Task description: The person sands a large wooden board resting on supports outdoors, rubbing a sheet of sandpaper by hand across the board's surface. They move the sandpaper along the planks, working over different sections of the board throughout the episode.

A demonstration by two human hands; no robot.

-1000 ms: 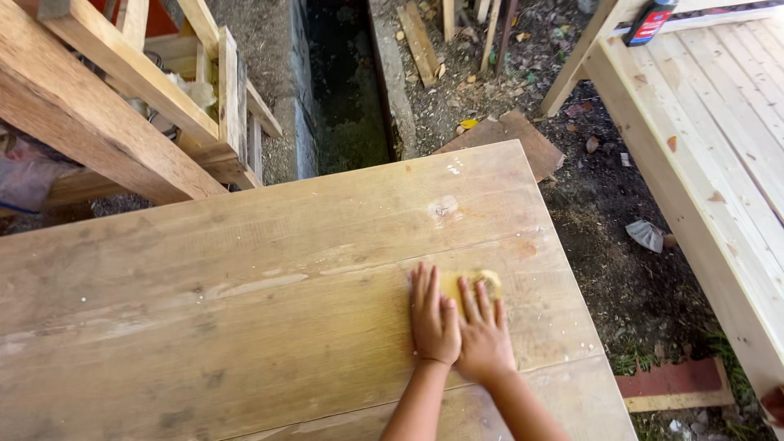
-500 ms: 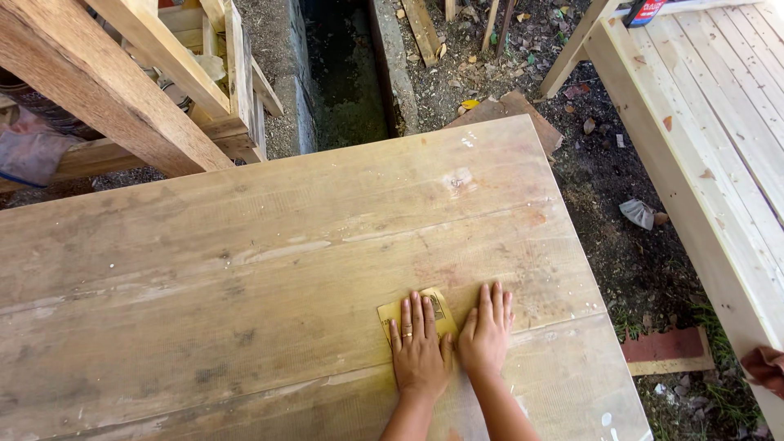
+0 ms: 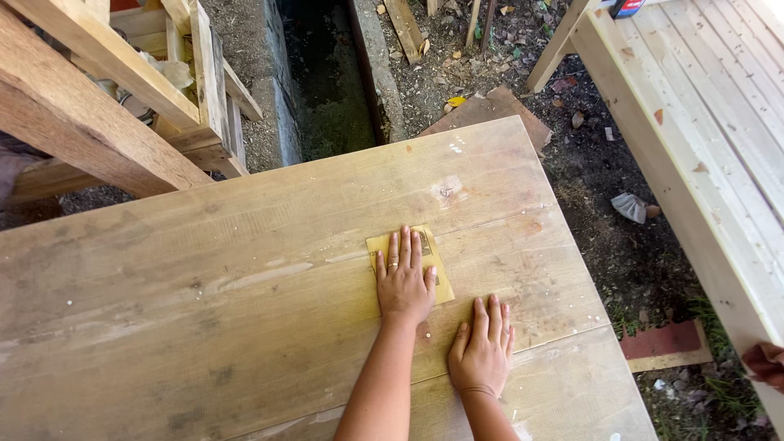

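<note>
1. Head view, my left hand (image 3: 404, 286): it lies flat with the fingers spread on a yellow sheet of sandpaper (image 3: 411, 265). The grip is open, palm pressing down, nothing clasped. A ring shows on one finger.
2. Head view, the sandpaper: it lies flat on the wooden bench (image 3: 204, 310), right of the bench's middle, its corners showing around my hand on the far, left and right sides.
3. Head view, my right hand (image 3: 483, 351): it rests flat on the bare wood, nearer to me and to the right of the left hand, just beside the sheet but apart from it. This grip is open too and holds nothing.
4. Head view, the bench: broad weathered planks with pale specks and a light scuffed patch (image 3: 447, 191) beyond the sandpaper.
5. Head view, surroundings: a pale slatted wooden frame (image 3: 702, 122) stands to the right across a strip of dark soil (image 3: 604, 180). Rough timber beams (image 3: 90, 106) cross the far left corner. A dark concrete channel (image 3: 327, 82) runs away on the far side.
</note>
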